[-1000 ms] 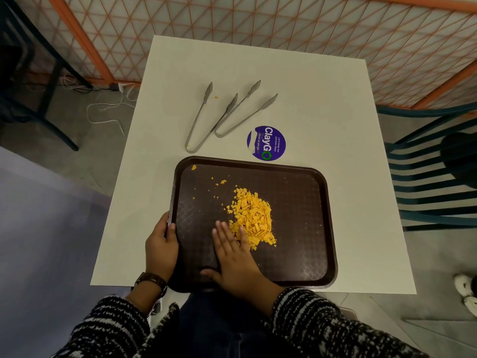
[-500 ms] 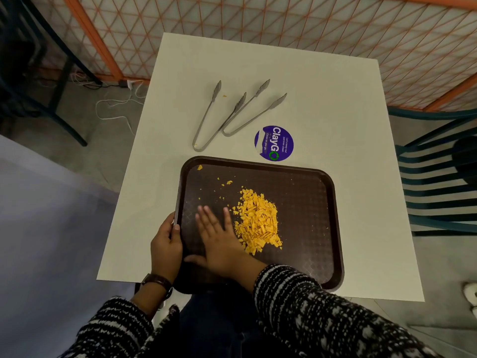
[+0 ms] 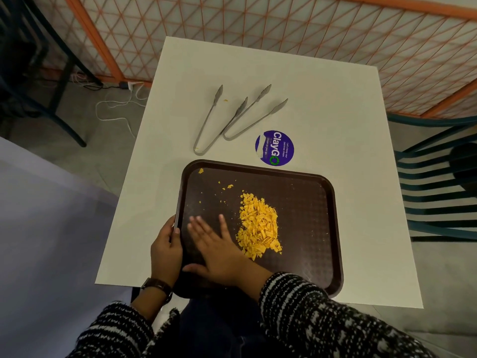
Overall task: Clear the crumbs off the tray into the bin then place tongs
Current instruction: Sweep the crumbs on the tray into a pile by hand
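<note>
A dark brown tray (image 3: pixel 309 202) lies on the white table (image 3: pixel 335 112) at its near edge. A heap of yellow crumbs (image 3: pixel 259 224) sits near the tray's middle, and a few stray bits (image 3: pixel 201 171) lie toward its far left corner. My left hand (image 3: pixel 165 250) grips the tray's left rim. My right hand (image 3: pixel 219 246) lies flat on the tray with fingers spread, just left of the heap. Two metal tongs (image 3: pixel 209 125) (image 3: pixel 255 112) rest on the table beyond the tray. No bin is in view.
A round purple sticker (image 3: pixel 274 148) is on the table just past the tray. An orange lattice fence (image 3: pixel 284 27) stands behind the table. A teal slatted chair (image 3: pixel 438 182) is at the right, and cables (image 3: pixel 113 104) lie on the floor at the left.
My right hand has slid leftward across the tray, from the heap's near edge to the tray's left side. The left hand keeps its grip on the rim.
</note>
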Motion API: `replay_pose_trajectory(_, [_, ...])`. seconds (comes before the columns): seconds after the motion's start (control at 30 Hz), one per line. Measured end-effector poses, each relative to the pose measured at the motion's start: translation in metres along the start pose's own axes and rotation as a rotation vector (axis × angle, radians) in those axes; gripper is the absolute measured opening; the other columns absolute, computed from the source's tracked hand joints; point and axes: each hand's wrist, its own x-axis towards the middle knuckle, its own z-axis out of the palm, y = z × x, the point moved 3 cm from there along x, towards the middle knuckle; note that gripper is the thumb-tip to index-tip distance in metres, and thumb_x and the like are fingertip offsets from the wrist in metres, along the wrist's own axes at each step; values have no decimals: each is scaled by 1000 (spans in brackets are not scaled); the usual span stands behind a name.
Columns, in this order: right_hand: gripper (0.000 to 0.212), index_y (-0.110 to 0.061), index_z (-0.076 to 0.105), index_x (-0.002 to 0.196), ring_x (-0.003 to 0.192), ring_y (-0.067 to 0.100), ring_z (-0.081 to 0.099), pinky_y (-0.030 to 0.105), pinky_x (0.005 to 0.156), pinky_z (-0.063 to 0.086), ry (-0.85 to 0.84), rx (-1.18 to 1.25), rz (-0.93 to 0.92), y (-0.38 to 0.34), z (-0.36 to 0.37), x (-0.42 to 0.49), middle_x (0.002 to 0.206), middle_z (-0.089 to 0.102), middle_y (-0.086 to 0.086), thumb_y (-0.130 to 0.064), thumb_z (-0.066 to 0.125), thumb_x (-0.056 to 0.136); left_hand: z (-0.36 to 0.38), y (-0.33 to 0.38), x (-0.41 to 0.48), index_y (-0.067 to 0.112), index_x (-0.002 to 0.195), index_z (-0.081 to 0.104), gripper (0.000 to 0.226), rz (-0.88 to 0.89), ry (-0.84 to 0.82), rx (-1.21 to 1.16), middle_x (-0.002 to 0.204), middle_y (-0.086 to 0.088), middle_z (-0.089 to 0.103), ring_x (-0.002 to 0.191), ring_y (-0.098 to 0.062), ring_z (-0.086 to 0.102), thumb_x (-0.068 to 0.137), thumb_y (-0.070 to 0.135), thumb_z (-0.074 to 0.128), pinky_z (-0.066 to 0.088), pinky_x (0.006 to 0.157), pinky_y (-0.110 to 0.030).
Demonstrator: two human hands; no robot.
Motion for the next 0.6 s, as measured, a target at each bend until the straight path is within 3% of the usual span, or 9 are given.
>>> replay_pose_trajectory(0.1, [92, -6, -5, 149, 143, 14, -21, 57, 110, -21, -3, 12, -24, -3, 5, 13, 158, -13, 8, -68, 26, 89, -4, -3, 3, 7, 127, 51, 35, -20, -14, -8, 127, -14, 57, 112, -24, 53, 94, 6, 42, 38, 93, -29])
replay_pose_trajectory(0.3, [75, -7, -2, 149, 142, 14, -23, 58, 110, -20, 48, -21, 31, 8, -2, 38, 158, -11, 6, -56, 17, 95, -8, -5, 6, 6, 129, 49, 36, -62, -40, -111, 131, -13, 54, 113, -15, 48, 93, 4, 42, 36, 98, -27])
replay_pose_trajectory(0.5, [86, -5, -9, 147, 142, 22, -24, 58, 109, -22, 69, -52, 303, 23, -13, 48, 154, -21, 10, -66, -1, 87, -7, -2, 5, 8, 127, 51, 36, -88, -24, -140, 129, -12, 56, 111, -15, 49, 93, 4, 42, 36, 99, -29])
replay_pose_trajectory(0.6, [90, -4, -9, 143, 143, 26, -19, 57, 109, -21, 99, -43, 387, 32, -5, 35, 153, -16, 13, -70, -8, 81, -6, 0, 6, 9, 127, 52, 35, -81, -24, -115, 128, -12, 56, 109, -15, 49, 93, 6, 42, 36, 97, -28])
